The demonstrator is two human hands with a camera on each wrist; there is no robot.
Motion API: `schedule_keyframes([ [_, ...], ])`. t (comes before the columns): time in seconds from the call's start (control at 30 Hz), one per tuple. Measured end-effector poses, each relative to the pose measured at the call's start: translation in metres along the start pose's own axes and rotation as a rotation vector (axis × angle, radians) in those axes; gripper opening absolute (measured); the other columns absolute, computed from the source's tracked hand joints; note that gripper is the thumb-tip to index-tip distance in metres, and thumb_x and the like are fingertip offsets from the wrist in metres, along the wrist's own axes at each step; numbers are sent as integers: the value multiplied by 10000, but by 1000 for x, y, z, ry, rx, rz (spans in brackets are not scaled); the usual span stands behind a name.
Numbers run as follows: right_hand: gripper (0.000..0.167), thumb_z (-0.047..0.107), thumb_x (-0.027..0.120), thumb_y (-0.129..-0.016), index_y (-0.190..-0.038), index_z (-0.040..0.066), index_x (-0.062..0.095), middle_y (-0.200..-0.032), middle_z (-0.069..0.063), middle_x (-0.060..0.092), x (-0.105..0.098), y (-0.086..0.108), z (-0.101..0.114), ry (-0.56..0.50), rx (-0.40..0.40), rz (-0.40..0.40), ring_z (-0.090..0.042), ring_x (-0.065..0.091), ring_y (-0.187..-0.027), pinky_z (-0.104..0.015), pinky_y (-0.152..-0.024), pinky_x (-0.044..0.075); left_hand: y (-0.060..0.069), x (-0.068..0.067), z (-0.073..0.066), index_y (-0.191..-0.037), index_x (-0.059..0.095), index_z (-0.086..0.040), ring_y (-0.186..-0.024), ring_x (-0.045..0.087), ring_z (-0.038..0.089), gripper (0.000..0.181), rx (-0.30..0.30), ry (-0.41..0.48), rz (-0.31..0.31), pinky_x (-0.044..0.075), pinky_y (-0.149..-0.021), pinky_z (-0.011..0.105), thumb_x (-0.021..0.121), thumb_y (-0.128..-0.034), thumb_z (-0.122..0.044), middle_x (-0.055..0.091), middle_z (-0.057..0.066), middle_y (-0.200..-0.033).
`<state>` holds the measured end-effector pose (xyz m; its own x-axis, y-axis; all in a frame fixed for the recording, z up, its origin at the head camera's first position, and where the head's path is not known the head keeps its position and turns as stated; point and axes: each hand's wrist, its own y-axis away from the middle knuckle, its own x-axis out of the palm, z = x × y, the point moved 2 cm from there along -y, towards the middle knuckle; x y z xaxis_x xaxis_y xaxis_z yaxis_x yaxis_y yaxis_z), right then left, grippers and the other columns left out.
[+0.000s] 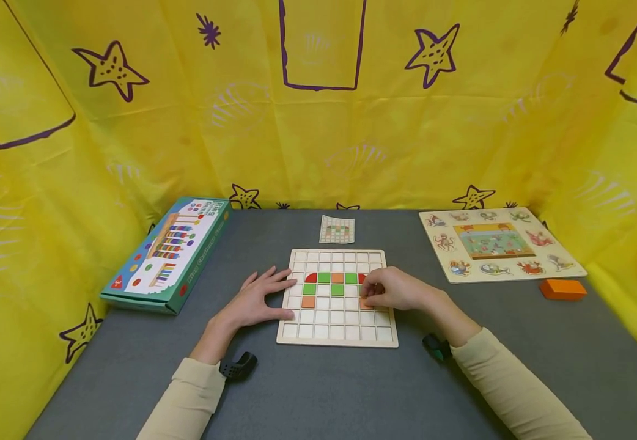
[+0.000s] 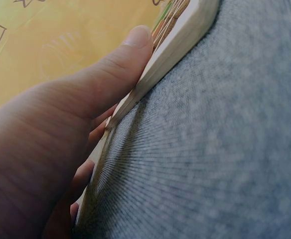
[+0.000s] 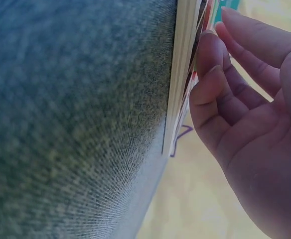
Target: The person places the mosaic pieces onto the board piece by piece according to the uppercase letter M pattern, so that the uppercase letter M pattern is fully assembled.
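Observation:
A pale wooden grid board [image 1: 329, 333] lies on the table with red, green and orange tiles in some of its squares. On its left edge rests my left hand [image 1: 254, 299], fingers spread and thumb apart; in the left wrist view the thumb [image 2: 120, 64] touches the rim. My right hand [image 1: 392, 288] is over the board's right side, fingers bent down by an orange tile [image 1: 366, 304] and a partly covered red tile [image 1: 362, 278]. The right wrist view shows the curled fingers [image 3: 210, 94] close to the board; whether they pinch a tile is hidden.
Behind the board lies a small pattern card [image 1: 337, 230]. A ring game box [image 1: 172, 253] stands at the left. At the right are a sea-animal puzzle board [image 1: 497, 244] and an orange block [image 1: 563, 289]. Yellow cloth [image 1: 318, 140] encloses the grey table.

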<state>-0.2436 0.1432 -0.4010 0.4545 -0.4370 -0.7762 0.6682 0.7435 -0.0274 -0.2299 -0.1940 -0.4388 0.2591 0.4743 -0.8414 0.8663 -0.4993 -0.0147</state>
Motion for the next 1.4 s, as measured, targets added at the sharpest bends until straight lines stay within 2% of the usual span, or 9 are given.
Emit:
schedule_keyframes([
  [0.37, 68, 131, 782, -901, -948, 121, 733, -854, 93, 635, -3, 2, -2, -20, 20, -6, -72, 585, -756, -278, -701, 516, -1, 0, 0, -1497, 532, -184, -1513, 176, 346, 857, 6, 4, 2, 33, -1169, 611, 789, -792, -598, 370, 36, -1599],
  [0.63, 112, 97, 768, -902, -1004, 71, 727, -852, 76, 633, -8, 3, -2, -24, 46, -11, -97, 573, -768, -283, -694, 501, -1, 0, 0, -1496, 534, -178, -1510, 181, 358, 860, 1, 7, 2, 33, -1165, 618, 786, -792, -603, 377, 45, -1596],
  [0.93, 207, 157, 752, -929, -1106, 54, 717, -893, 64, 646, -13, 4, 1, -35, 58, -28, -115, 584, -775, -304, -705, 511, 2, -2, 1, -1501, 526, -183, -1509, 181, 362, 862, 3, -9, 1, 38, -1164, 620, 784, -794, -604, 375, 47, -1597],
  [1.23, 278, 148, 744, -937, -1181, 33, 677, -885, 41, 626, -22, 10, 0, -43, 92, -97, -134, 585, -770, -314, -695, 506, 3, -4, 1, -1497, 533, -195, -1505, 200, 357, 854, 0, -30, -9, 55, -1158, 629, 766, -800, -629, 390, 40, -1590],
  [1.4, 254, 134, 722, -952, -1179, 29, 677, -879, 38, 631, -28, 15, 1, -36, 101, -147, -144, 581, -772, -322, -696, 501, 2, -5, 0, -1470, 567, -182, -1487, 248, 370, 754, 15, -52, -35, 94, -1149, 648, 754, -849, -566, 428, 57, -1566],
])
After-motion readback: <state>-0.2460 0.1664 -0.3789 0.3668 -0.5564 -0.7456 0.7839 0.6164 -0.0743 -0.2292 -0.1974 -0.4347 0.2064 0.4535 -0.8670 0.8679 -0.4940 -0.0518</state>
